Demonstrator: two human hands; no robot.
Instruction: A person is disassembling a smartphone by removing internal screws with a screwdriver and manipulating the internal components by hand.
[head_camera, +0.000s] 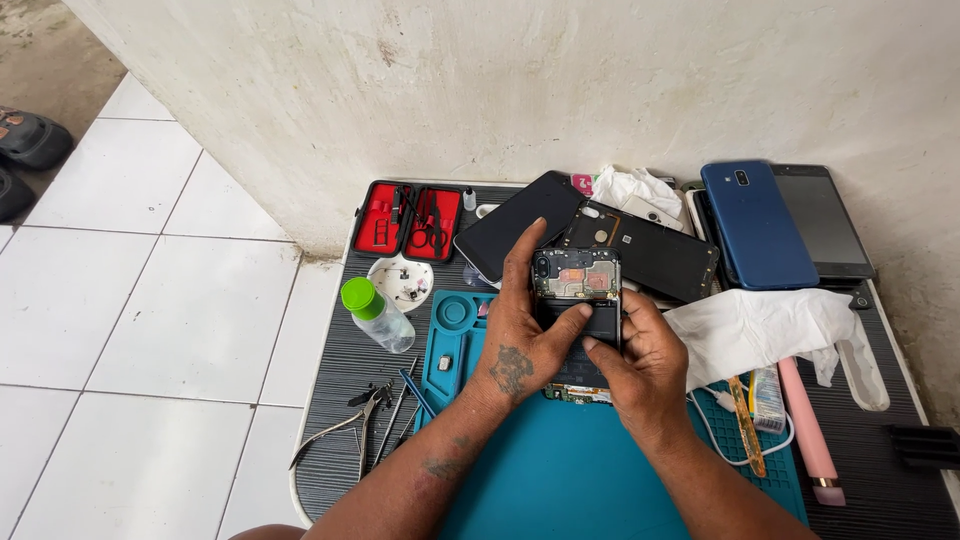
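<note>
While a person sits low at a small dark ribbed table (340, 370) set against a white wall, both hands meet over an opened phone (577, 300) with its back cover off, circuit board and battery facing up. It is lifted just above a teal work mat (560, 480), held close under the eyes, probably so the small parts can be seen. Its left hand (520, 335) wraps the phone's left edge, index finger stretched up along the side and thumb pressed across the battery, steadying it. Its right hand (645, 365) curls around the lower right corner, thumb tip touching the battery beside the other thumb. Loose tools lie within reach to the left: nippers (345, 425), a clear bottle with a green cap (377, 313), a red tool case (410, 222) lying open. Behind the hands rest other phones, among them a blue phone (757, 225), and a crumpled white cloth (765, 330) lies to the right.
</note>
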